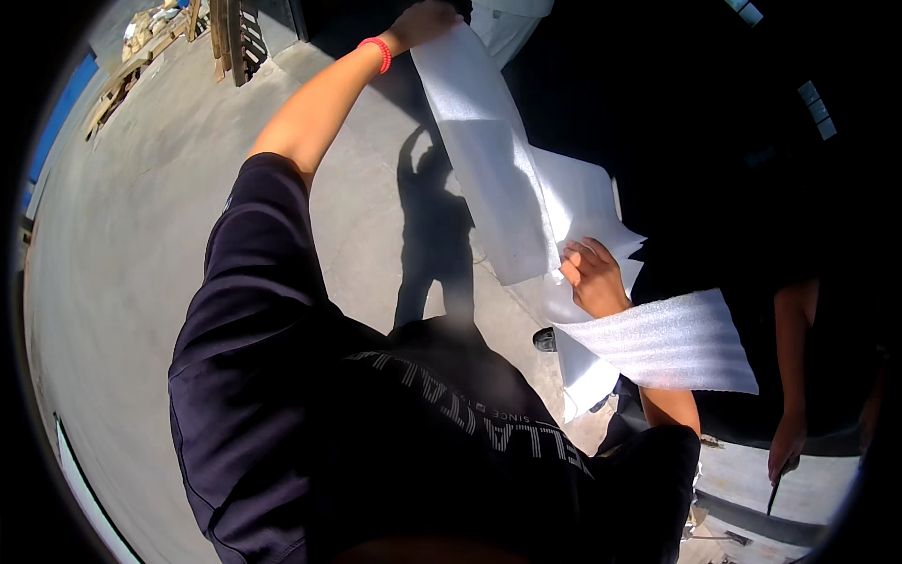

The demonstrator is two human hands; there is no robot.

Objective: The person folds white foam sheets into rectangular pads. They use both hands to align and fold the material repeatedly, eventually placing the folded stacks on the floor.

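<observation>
A long sheet of thin white packing foam (pixel 479 155) hangs in folds between my hands. My left hand (pixel 425 25) reaches far out at the top, closed on the sheet's upper end, with a red band on the wrist. Lower and to the right, my right hand (pixel 594 278) pinches the sheet's edge with bent fingers. A loose strip of foam (pixel 667 343) drapes across my right forearm and partly hides it. More foam spreads behind the right hand, with a jagged edge on its right.
Pale concrete floor (pixel 141 282) carries my shadow. Wooden pieces (pixel 230 42) stand at the far left. Someone in light trousers (pixel 507 28) is beyond my left hand. At the right, another person's hand (pixel 787 444) holds a thin dark object. Deep shade hides the upper right.
</observation>
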